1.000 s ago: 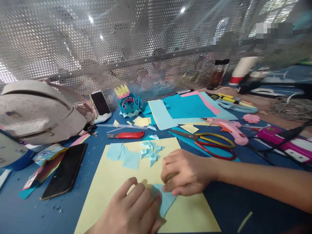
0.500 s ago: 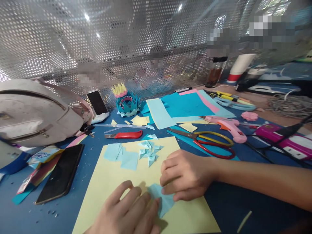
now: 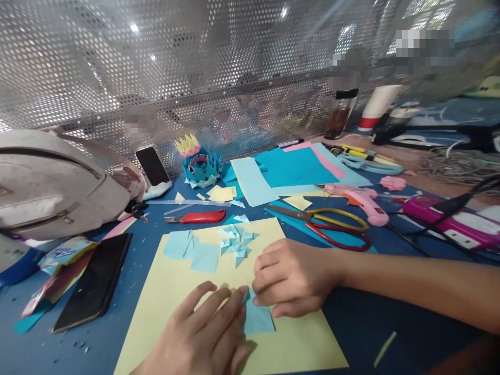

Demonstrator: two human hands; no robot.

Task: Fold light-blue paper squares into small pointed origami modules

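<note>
A small light blue paper square (image 3: 259,319) lies on a yellow sheet (image 3: 156,312) between my two hands. My left hand (image 3: 203,328) covers its left side, the fingertips pressed at its upper left corner. My right hand (image 3: 292,276) has curled fingers, with thumb and fingertips on the upper edge of the same square. Beyond the hands are flat light blue squares (image 3: 205,257) and several small folded blue paper pieces (image 3: 235,239). The underside of the square and part of my left thumb are hidden.
Past the yellow sheet lie a red utility knife (image 3: 203,215), scissors (image 3: 332,226) and a pink glue gun (image 3: 363,200). A blue-and-yellow folded paper model (image 3: 202,165) stands behind. A phone (image 3: 94,281) and a backpack (image 3: 58,182) are at left, a purple power strip (image 3: 441,219) at right.
The light blue square has turned on the sheet, its lower edge now nearly level. My left fingertips have shifted up to its upper corner; the right hand stays nearly in place.
</note>
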